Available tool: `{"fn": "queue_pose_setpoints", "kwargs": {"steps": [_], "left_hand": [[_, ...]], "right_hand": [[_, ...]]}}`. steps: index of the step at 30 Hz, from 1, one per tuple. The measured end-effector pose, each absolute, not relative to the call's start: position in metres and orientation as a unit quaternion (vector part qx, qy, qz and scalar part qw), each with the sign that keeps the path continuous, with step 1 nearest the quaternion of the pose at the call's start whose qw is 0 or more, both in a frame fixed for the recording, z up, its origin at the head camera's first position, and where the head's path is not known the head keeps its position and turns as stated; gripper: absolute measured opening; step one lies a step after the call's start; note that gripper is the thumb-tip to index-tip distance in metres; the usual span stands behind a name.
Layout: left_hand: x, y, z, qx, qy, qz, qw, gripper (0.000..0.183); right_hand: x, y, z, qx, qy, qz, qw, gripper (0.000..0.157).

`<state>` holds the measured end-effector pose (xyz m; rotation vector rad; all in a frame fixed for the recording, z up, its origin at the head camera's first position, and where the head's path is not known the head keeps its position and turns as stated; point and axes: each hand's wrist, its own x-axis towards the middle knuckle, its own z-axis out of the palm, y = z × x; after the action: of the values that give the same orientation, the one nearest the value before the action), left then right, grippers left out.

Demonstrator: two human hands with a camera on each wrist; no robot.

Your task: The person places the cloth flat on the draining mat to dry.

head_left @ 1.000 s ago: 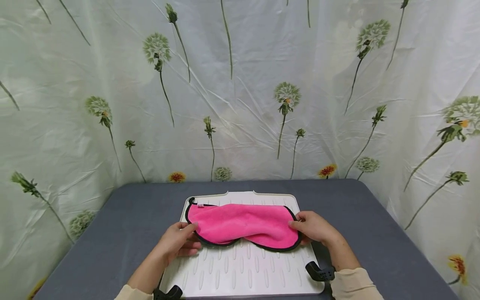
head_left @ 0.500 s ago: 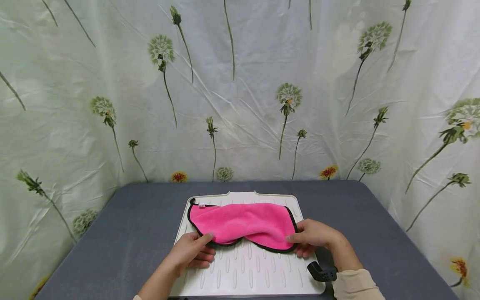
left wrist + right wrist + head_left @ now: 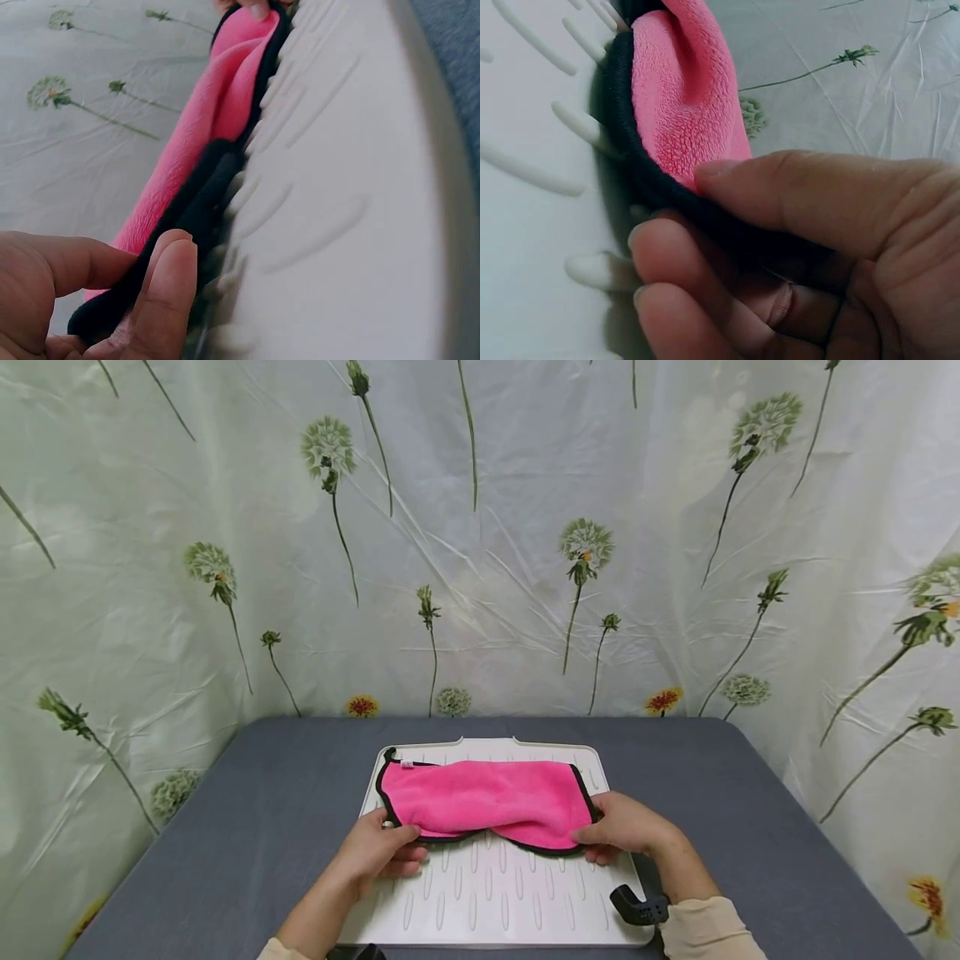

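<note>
Left hand [image 3: 378, 850] and right hand [image 3: 628, 825] pinch the pink cloth [image 3: 487, 795] by its near left and right edges, where an even pull should smooth wrinkles

Pink plush oblong cloth [image 3: 487, 797]: unpatterned, black-bordered
White rectangular plastic-looking tray [image 3: 517, 910]: rows of raised ridges
Blue-grey flat table [image 3: 285, 793]: plain
Pale hanging sheet [image 3: 495, 568]: printed green dandelions [image 3: 588, 543], red-and-yellow blooms [image 3: 663, 700]
Beige fabric sleeve [image 3: 708, 931]: plain
</note>
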<state>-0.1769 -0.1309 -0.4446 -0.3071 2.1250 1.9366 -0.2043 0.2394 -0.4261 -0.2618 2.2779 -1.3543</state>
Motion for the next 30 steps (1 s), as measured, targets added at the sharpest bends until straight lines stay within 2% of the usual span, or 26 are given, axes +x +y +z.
{"fn": "queue_pose_setpoints", "kwargs": {"steps": [8, 19, 25, 30], "left_hand": [[-0.181, -0.157, -0.43, -0.083, 0.728, 0.665, 0.148, 0.033], [-0.184, -0.189, -0.417, -0.01, 0.728, 0.65, 0.22, 0.055], [-0.186, -0.197, -0.415, 0.003, 0.732, 0.638, 0.237, 0.053], [-0.185, -0.196, -0.417, 0.008, 0.734, 0.634, 0.242, 0.043]], "right_hand": [[-0.206, 0.248, -0.421, -0.096, 0.826, -0.507, 0.229, 0.018], [-0.208, 0.259, -0.415, -0.103, 0.812, -0.527, 0.229, 0.028], [-0.208, 0.261, -0.415, -0.107, 0.807, -0.525, 0.246, 0.029], [-0.208, 0.259, -0.419, -0.1, 0.809, -0.514, 0.268, 0.028]]}}
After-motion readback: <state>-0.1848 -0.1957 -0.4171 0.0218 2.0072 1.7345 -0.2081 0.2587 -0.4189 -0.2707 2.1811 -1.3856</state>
